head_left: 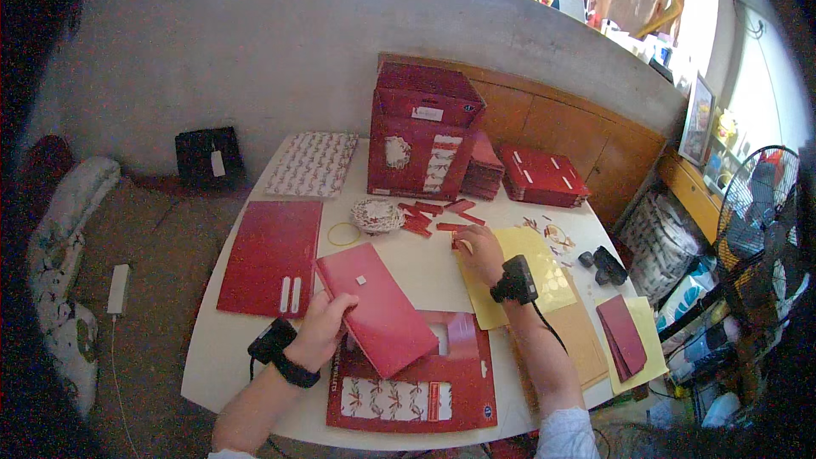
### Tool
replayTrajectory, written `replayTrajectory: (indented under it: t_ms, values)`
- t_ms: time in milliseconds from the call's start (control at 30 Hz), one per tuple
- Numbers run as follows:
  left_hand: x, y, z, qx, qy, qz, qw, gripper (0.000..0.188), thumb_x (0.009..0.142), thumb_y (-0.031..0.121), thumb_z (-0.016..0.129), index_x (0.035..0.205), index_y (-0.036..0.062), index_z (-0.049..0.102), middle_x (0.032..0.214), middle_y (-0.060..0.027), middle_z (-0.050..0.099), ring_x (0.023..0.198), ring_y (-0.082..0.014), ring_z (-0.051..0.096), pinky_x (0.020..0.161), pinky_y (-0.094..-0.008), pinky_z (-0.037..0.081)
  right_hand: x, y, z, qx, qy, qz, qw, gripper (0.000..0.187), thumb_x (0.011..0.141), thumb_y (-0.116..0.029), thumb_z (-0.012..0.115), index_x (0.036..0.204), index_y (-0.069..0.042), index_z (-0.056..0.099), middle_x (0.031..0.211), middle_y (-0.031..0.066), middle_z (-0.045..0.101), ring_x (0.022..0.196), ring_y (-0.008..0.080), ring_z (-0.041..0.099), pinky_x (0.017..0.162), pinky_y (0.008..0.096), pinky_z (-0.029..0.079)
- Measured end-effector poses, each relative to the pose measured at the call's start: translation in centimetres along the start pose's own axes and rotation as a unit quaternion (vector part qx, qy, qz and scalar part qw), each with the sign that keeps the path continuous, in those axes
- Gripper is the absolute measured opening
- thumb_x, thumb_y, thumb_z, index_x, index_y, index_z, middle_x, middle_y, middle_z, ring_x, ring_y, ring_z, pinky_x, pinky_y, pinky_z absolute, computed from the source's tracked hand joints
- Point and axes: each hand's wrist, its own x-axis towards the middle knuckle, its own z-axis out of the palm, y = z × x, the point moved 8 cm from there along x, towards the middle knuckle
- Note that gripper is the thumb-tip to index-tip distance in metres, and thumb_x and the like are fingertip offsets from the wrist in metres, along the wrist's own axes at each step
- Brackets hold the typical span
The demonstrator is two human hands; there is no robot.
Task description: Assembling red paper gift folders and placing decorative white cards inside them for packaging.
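Red envelope [384, 309]: flat glossy red card rectangle with a small white square sticker on its face, tilted, lower end resting on the printed sheet near the counter's front edge.
Left hand [325, 325]: fingers curled round the red envelope's left long edge, thumb on top, pinching it; dark wristband on the wrist.
Right hand [478, 251]: fingers pressed together on a small red strip [457, 242] at the top edge of the yellow sheet [535, 272]; black device strapped to the wrist.
Printed sheet [425, 387]: red die-cut card, patterned panel, flat at the front edge under the envelope.
Red strips [425, 217]: loose small pieces scattered mid-counter.
Red box [422, 132]: upright cardboard carton at the back edge.
Counter [408, 268]: smooth white top.
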Motion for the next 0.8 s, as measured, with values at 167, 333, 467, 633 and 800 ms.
replayTrajectory:
  t_ms: [167,333,467,633,800]
  values:
    - [0.2,-0.6,-0.4,-0.003,-0.005,-0.025,1.000,0.023,0.079,0.007,0.047,0.100,0.0008,0.050,0.093,-0.0054,0.056,0.083,-0.0129,0.054,0.075,-0.0265,0.043,0.0,-0.4,0.5,-0.004,-0.023,0.014,1.000,0.017,0.070,-0.012,0.060,0.086,-0.005,0.061,0.093,0.0099,0.059,0.091,0.0283,0.051,0.080,0.0362,0.041]
    - [-0.1,-0.1,0.0,-0.042,-0.006,-0.012,0.999,0.022,0.079,0.008,0.048,0.100,0.0015,0.049,0.091,-0.0057,0.056,0.083,-0.0133,0.055,0.073,-0.0269,0.044,-0.3,0.0,1.0,-0.029,-0.028,0.005,0.999,0.014,0.071,-0.012,0.059,0.084,-0.006,0.061,0.093,0.0070,0.059,0.088,0.0272,0.052,0.078,0.0361,0.042]
    - [-0.1,0.2,0.0,-0.015,0.002,-0.025,1.000,0.023,0.079,0.008,0.048,0.100,0.0019,0.048,0.091,-0.0056,0.056,0.083,-0.0132,0.055,0.072,-0.0272,0.045,-0.6,-0.4,1.0,-0.094,-0.011,-0.033,0.995,0.013,0.072,-0.012,0.058,0.084,-0.008,0.060,0.093,0.0051,0.058,0.087,0.0260,0.051,0.076,0.0372,0.041]
    - [0.9,-0.1,-0.7,-0.040,-0.019,0.006,0.999,0.027,0.078,0.007,0.048,0.104,0.0021,0.046,0.095,-0.0052,0.054,0.083,-0.0130,0.055,0.072,-0.0276,0.046,-0.5,-1.1,1.5,-0.099,-0.028,-0.056,0.993,0.015,0.074,-0.013,0.056,0.089,-0.009,0.059,0.093,0.0072,0.058,0.089,0.0270,0.051,0.077,0.0367,0.040]
    - [0.9,0.2,-0.9,-0.036,0.006,0.022,0.999,0.026,0.077,0.009,0.050,0.102,0.0021,0.049,0.094,-0.0048,0.056,0.084,-0.0161,0.055,0.076,-0.0302,0.045,0.3,-0.5,-1.7,0.104,0.072,-0.044,0.991,0.019,0.073,-0.009,0.060,0.091,-0.006,0.058,0.092,0.0132,0.056,0.087,0.0289,0.052,0.077,0.0368,0.041]
